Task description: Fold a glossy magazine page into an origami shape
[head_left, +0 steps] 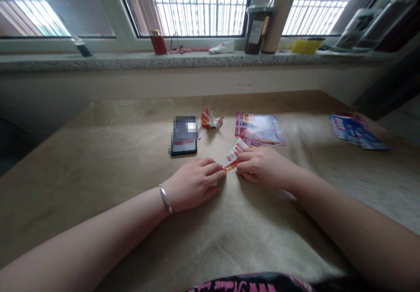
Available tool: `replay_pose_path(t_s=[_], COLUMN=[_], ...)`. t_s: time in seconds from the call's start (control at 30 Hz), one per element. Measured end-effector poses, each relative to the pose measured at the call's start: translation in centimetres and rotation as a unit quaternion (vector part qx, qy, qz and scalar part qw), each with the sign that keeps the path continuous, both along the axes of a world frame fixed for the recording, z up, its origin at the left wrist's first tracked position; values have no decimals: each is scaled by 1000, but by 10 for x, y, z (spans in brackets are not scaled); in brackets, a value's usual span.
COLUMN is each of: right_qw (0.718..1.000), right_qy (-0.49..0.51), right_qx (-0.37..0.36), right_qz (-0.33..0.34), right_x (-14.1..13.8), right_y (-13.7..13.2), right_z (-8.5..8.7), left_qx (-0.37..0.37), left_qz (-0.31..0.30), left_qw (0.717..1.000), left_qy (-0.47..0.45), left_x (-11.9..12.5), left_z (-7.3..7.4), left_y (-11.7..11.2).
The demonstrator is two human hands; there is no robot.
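Observation:
A folded piece of printed paper (232, 155), white with red and orange marks, lies on the table between my hands. My left hand (197, 182) has its fingertips closed at the paper's lower left corner. On the right edge, my right hand (259, 165) pinches the same paper with curled fingers, partly covering it. Just beyond stands a folded paper crane (210, 120) in red and white. A dark phone (184, 135), its screen blurred, lies left of the crane. Behind my right hand rests a stack of glossy pink and purple printed sheets (259, 128).
Blue printed cards (356, 130) lie fanned at the table's right side. The table (131, 130) has a tan cover. On the granite windowsill (114, 62) stand a red container (159, 43), a dark lidded cup (257, 31) and a yellow item (306, 45).

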State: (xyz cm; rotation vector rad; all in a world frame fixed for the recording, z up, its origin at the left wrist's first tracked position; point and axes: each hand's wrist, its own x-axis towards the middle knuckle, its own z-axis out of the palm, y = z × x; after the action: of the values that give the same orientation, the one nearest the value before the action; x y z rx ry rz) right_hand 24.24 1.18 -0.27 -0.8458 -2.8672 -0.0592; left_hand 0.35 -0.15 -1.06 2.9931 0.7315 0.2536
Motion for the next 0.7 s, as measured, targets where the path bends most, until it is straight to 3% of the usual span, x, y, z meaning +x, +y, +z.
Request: replay_pose_path(t_s=[0.4, 0.7], right_qw=[997, 998], right_qy=[52, 34], right_qx=[52, 49], right_qz=[-7, -11], right_x=[-6, -5], right_y=[2, 3], right_z=[-15, -12], left_qx=[34, 30], left_qz=[15, -7], left_qw=[999, 1000], left_qy=[28, 3], left_x=[-4, -8], left_z=[3, 3], left_y=[5, 12])
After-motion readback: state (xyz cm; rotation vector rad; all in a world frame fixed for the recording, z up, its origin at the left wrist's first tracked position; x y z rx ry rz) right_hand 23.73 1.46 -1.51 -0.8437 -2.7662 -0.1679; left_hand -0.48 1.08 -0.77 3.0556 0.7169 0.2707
